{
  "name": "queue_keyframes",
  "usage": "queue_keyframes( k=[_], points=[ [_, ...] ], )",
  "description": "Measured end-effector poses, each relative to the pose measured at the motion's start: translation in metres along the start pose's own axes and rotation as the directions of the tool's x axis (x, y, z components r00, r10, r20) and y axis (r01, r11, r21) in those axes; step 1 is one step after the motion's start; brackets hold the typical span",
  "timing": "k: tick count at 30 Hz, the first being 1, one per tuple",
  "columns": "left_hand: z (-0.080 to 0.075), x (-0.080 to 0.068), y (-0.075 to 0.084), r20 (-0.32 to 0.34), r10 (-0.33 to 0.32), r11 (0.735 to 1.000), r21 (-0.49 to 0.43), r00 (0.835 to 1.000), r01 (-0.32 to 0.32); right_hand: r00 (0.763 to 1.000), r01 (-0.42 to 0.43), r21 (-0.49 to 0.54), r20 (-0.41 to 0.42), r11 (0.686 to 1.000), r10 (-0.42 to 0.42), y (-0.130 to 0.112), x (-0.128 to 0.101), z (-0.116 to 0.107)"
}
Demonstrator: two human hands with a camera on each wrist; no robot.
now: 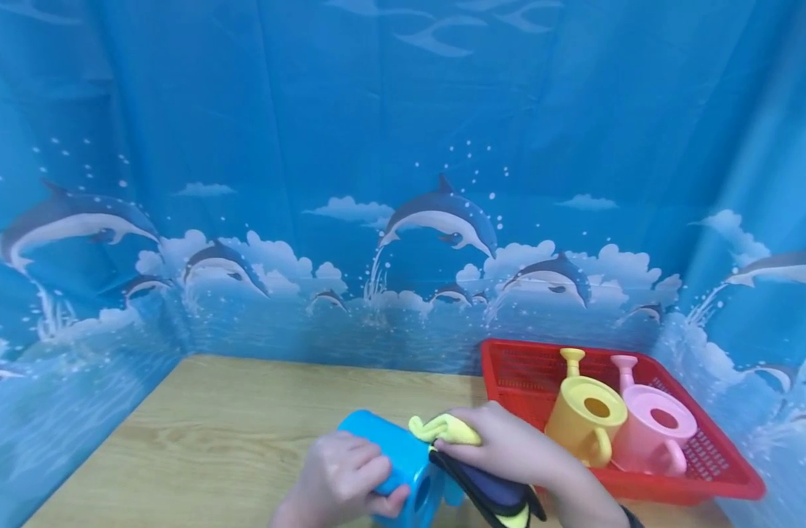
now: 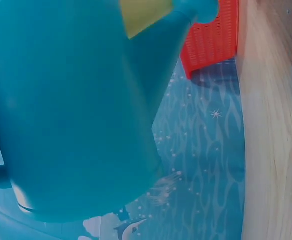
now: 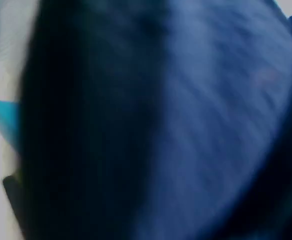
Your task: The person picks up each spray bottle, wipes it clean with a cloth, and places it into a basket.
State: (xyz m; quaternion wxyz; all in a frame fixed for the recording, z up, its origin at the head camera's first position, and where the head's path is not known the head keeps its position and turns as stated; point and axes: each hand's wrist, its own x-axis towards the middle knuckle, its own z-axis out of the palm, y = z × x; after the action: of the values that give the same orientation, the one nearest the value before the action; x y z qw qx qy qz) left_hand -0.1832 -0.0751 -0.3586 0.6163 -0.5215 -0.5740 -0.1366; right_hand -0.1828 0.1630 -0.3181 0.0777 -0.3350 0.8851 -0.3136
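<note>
Staged recording booth, not lived-in room. Blue printed fabric backdrop with leaping dolphins, clouds and sea spray point(image 1: 436, 220) hangs in folds behind and wraps both sides, hiding any walls. Light wood-grain tabletop point(image 1: 231, 425) set tight against cloth. On it, right: red perforated plastic basket point(image 1: 719, 469) holding yellow plastic toy watering can point(image 1: 584, 418) and pink plastic toy watering can point(image 1: 653, 433). Props bright, toy-like, neatly placed. No furniture, appliances or windows in view; building type cannot be told.
</note>
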Motion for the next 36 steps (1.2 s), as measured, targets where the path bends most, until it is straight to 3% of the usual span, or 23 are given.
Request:
queue_keyframes(
  k=[3,8,12,20,23,27,32,36],
  points=[
    [-0.002,0.001,0.0,-0.012,-0.014,1.0,0.007,1.0,0.014,1.0,0.02,0.008,0.012,1.0,-0.02,0.003,-0.007,-0.005],
    [-0.003,0.004,-0.003,-0.043,0.038,0.999,0.027,0.998,-0.037,0.998,0.053,0.033,0.017,0.998,-0.054,0.006,-0.008,-0.009],
    [-0.004,0.004,-0.001,-0.051,0.053,0.999,0.004,0.997,-0.053,0.999,0.026,0.09,0.027,0.996,-0.028,0.006,-0.002,-0.007],
    [-0.01,0.012,0.013,0.077,0.008,0.999,-0.041,0.997,-0.005,0.997,-0.068,0.153,0.031,0.986,0.064,0.001,0.021,0.005],
    [-0.008,0.015,0.015,0.068,0.034,0.999,-0.031,0.997,-0.032,0.993,-0.113,0.144,0.034,0.983,0.109,-0.002,0.033,0.011],
    [-0.004,0.016,0.015,0.031,0.093,0.995,-0.026,0.995,-0.092,0.995,-0.1,0.111,0.014,0.989,0.1,-0.004,0.048,0.018],
    [-0.003,0.015,0.014,0.013,0.045,0.997,-0.066,0.999,-0.044,0.995,-0.096,0.12,0.028,0.988,0.093,-0.004,0.055,0.021],
    [-0.003,0.013,0.009,-0.012,0.031,0.999,-0.041,0.999,-0.032,0.992,-0.119,0.157,0.056,0.98,0.111,-0.001,0.048,0.02]
  ],
)
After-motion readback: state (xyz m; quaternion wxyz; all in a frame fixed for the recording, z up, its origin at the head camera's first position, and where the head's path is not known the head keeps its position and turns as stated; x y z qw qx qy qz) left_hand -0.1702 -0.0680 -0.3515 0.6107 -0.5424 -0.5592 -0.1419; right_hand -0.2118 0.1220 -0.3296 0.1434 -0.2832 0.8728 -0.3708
